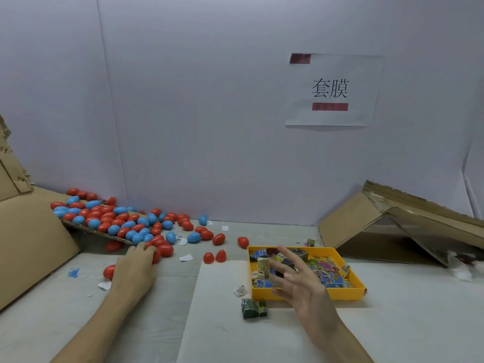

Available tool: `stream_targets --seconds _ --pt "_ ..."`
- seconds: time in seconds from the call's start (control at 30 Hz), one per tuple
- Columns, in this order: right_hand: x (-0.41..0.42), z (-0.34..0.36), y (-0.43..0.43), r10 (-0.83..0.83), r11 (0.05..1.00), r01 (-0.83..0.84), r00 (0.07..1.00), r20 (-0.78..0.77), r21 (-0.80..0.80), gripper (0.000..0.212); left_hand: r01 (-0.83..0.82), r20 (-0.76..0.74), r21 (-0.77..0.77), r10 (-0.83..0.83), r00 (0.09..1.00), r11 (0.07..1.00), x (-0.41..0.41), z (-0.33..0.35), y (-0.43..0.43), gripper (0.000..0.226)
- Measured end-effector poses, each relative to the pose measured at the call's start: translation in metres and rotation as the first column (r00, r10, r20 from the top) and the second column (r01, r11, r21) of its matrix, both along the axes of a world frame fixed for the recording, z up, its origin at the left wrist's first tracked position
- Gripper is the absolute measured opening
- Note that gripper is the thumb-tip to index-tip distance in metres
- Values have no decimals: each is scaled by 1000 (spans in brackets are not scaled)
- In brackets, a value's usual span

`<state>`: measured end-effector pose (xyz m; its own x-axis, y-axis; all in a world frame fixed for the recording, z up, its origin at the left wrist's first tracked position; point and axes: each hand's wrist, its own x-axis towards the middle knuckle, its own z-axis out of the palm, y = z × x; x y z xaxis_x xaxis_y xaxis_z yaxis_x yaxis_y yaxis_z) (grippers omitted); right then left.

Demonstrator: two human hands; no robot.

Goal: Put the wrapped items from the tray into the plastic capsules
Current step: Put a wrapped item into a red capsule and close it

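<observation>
left hand (pixel 133 268) reaches to near edge of red and blue capsule pile (pixel 117 221), fingers laid nearly straight on a red capsule (pixel 164 250), not closed round it. right hand (pixel 301 281) over yellow tray (pixel 348 293), fingertips pinching an upright gold wrapped item (pixel 263 267), other fingers spread. more wrapped items in the tray. green pack (pixel 254 307) on table just in front of the tray.

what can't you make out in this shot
Head view only:
- Whether the left hand grips a red capsule: its fingers cover the contact.
- Whether the right hand pinches the gold packet: fingers hide it.
- Print on packets in the yellow tray: too small.
- Cardboard box at right: cut off by the edge.
</observation>
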<state>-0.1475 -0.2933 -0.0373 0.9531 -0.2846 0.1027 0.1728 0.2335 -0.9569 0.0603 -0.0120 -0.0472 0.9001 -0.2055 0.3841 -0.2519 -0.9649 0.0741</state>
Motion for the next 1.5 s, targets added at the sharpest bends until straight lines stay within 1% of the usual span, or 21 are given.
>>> stream_targets --seconds 0.03,0.17,0.27,0.3,0.33,0.37,0.4,0.43,0.47,0.5,0.53,0.57,0.6,0.63,0.77,0.87,0.97,1.03,1.17,1.3,1.5 --pt "0 0 0 -5 1000 5 1000 -3 0 64 4 -1 3 -4 1000 1000 1 1 0 35" --pt "0 1 0 6 1000 -5 1000 -20 4 67 42 -91 -34 -45 995 999 -1 9 -5 38" --pt "0 3 -2 19 999 -18 999 -29 34 70 34 -56 -35 -36 998 999 -6 11 -11 31" --pt "0 3 -3 20 999 -19 999 -31 48 71 20 -34 -74 -22 999 997 -10 10 -15 31" --pt "1 3 -4 26 998 -24 999 -30 61 72 31 -14 -172 -34 999 985 -15 9 -22 30" --pt "0 4 -4 34 997 -32 999 -27 70 72 75 -4 -331 -81 997 941 -22 8 -33 27" --pt "0 5 -3 39 997 -37 999 -25 73 71 140 8 -503 -158 987 853 -32 9 -46 24" --pt "-1 6 -2 39 997 -37 999 -23 71 70 197 21 -653 -243 970 731 -46 12 -60 24" --pt "-2 7 -1 37 997 -35 999 -24 63 69 235 31 -758 -326 945 609 -61 15 -73 25" --pt "-3 8 0 33 998 -32 999 -25 52 68 252 36 -828 -401 915 501 -78 16 -85 26" --pt "-4 7 1 29 999 -28 999 -24 40 66 249 35 -878 -463 886 408 -93 15 -95 27" --pt "-5 8 1 23 999 -22 1000 -21 24 66 233 34 -912 -506 862 337 -106 11 -103 26" --pt "-6 8 2 17 1000 -17 1000 -16 11 66 212 30 -935 -532 846 285 -116 6 -109 25" --pt "-7 8 2 13 1000 -13 1000 -13 4 65 185 17 -949 -549 836 254 -123 0 -112 24" --pt "-6 7 1 6 1000 -7 1000 -12 -8 59 59 -52 -984 -582 812 171 -126 -9 -113 26" --pt "-5 8 3 13 999 -13 1000 -13 -31 57 -43 -79 -996 -624 777 73 -125 -9 -105 32" --pt "-6 9 7 12 998 -13 1000 -17 -60 56 -63 -73 -997 -658 750 38 -129 -9 -104 27" --pt "-6 9 7 9 997 -10 1000 -17 -70 55 -59 -70 -997 -677 733 40 -132 -7 -106 24" --pt "-7 9 6 6 997 -7 1000 -19 -80 53 -32 -71 -997 -716 695 68 -136 -8 -109 34" --pt "-7 9 6 2 994 -3 1000 -11 -105 53 -8 -77 -995 -719 691 98 -136 -9 -111 40" --pt "-8 10 7 24 990 -23 1000 2 -136 52 5 -59 -996 -721 691 86 -138 -7 -111 36"
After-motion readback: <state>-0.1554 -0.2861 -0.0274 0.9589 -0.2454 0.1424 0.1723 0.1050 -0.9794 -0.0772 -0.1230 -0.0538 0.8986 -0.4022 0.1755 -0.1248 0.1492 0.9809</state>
